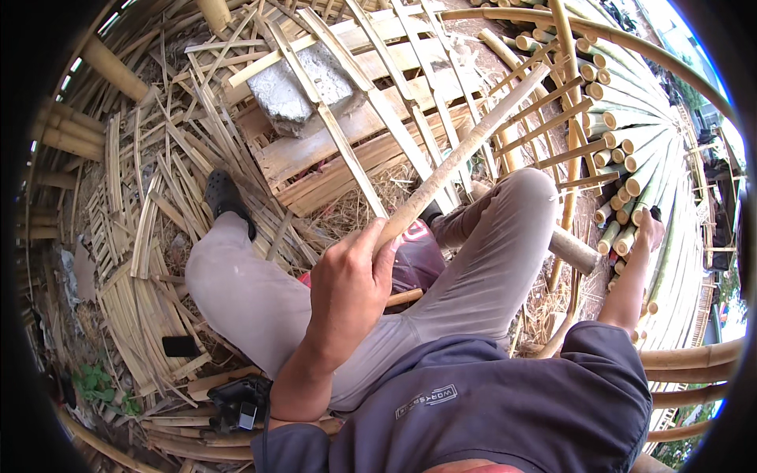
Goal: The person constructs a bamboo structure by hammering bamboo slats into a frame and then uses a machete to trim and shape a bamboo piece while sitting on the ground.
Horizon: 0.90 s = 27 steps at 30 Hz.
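Note:
My left hand [352,277] is closed around the lower end of a long, pale wooden stick [461,158]. The stick slants up and to the right, across the space above my right knee. Far out to the right, my right hand [650,230] reaches beside a stack of cut bamboo poles [631,162]. Its fingers look closed at a small dark thing [655,213], too small to make out. Between my legs lies a dark red bundle [418,256], partly hidden by my left hand, with a short piece of bamboo [404,297] near it.
Ahead, split bamboo strips [378,118] lean over a slatted wooden crate [296,158] bearing a grey concrete block [303,87]. Strips [142,315] litter the ground on the left. A black phone-like slab [180,346] and a black device [240,404] lie by my left side.

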Each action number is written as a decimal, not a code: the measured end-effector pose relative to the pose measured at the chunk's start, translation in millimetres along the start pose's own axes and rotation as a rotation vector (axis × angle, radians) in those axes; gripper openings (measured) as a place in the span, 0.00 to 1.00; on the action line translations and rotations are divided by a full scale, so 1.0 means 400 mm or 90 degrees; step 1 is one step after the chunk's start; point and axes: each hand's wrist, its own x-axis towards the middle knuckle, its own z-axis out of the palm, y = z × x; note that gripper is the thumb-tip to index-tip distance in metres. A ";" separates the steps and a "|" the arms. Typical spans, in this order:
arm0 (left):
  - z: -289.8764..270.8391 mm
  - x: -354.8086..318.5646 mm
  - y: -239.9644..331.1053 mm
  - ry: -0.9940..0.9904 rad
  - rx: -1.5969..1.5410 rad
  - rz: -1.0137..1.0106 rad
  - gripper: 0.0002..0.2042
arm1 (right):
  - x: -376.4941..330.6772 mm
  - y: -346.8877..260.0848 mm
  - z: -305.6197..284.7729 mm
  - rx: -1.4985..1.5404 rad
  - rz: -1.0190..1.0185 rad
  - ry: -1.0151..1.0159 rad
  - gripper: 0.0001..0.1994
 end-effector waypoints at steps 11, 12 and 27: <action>0.012 0.014 0.004 -0.012 -0.089 0.027 0.12 | -0.220 -0.145 -0.169 0.467 -0.328 -0.128 0.11; 0.007 0.010 0.008 -0.031 -0.112 0.006 0.12 | -0.304 -0.184 -0.164 0.434 -0.329 -0.231 0.10; -0.023 0.015 0.002 -0.086 -0.131 -0.012 0.11 | -0.715 -0.427 -0.213 0.350 -0.813 -0.315 0.16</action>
